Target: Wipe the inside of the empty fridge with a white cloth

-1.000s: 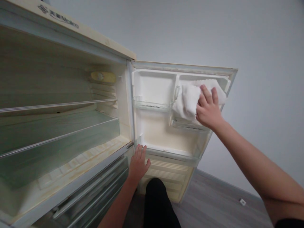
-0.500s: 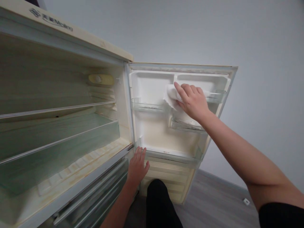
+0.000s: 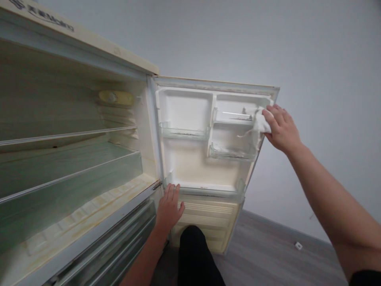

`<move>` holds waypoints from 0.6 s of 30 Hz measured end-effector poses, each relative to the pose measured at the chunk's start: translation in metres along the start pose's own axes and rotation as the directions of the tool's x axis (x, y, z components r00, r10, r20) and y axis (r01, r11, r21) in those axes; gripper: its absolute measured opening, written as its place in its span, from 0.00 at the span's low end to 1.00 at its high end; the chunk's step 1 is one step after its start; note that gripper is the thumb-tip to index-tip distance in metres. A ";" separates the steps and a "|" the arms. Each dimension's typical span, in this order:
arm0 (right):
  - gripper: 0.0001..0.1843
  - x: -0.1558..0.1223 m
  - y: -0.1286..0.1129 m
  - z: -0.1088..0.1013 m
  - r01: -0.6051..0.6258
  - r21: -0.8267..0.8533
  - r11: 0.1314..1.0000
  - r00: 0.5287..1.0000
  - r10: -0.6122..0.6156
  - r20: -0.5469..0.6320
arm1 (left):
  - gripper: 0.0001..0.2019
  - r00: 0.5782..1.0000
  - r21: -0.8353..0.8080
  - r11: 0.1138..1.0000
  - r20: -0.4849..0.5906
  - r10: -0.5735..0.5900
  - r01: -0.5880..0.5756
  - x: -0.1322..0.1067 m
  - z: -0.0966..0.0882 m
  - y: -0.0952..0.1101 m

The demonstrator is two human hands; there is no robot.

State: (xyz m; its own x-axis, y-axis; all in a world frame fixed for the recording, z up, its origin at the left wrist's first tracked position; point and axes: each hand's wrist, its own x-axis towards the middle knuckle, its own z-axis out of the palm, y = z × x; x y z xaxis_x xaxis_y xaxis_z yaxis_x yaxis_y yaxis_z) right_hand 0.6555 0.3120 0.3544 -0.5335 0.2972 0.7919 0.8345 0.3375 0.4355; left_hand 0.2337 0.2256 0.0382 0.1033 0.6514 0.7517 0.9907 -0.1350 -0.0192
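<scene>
Right hand (image 3: 282, 127) is gripping a white cloth (image 3: 261, 121) at the outer edge of the door (image 3: 205, 170), left hand (image 3: 169, 208) is holding nothing near the bottom rack (image 3: 208, 193), and yellowish stains (image 3: 86, 223) inside the fridge (image 3: 145, 139) are suggesting unfinished wiping.

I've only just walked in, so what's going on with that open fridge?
A person's right hand grips a white cloth at the outer edge of the open fridge door, beside two small door shelves. The left hand, open, is by the left end of the long lower shelf; whether it touches is unclear.
</scene>
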 end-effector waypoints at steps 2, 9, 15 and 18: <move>0.37 -0.005 0.008 0.010 0.008 0.039 0.999 0.998 -0.006 -0.057 | 0.32 1.000 -0.005 1.000 -0.002 -0.002 0.002 0.000 0.002 0.000; 0.34 0.034 -0.026 0.009 -0.009 0.091 0.996 0.993 0.020 -0.116 | 0.33 0.999 0.018 1.000 -0.040 0.011 -0.010 -0.003 0.008 -0.003; 0.28 0.095 -0.092 -0.006 0.078 0.145 0.986 0.996 -0.084 0.036 | 0.33 0.999 0.021 1.000 -0.047 0.008 -0.007 -0.003 0.009 -0.002; 0.25 0.120 -0.124 -0.005 0.009 0.151 0.988 0.993 -0.027 0.117 | 0.32 0.998 0.039 0.999 -0.057 0.019 -0.017 -0.002 0.008 -0.002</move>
State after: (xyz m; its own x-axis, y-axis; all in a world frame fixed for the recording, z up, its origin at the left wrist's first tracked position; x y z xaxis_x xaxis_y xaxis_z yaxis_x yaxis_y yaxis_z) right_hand 0.4882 0.3012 0.3976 -0.5679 0.3902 0.7247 0.7993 0.4715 0.3726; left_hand 0.2320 0.2303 0.0312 0.1172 0.6047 0.7878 0.9914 -0.1171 -0.0577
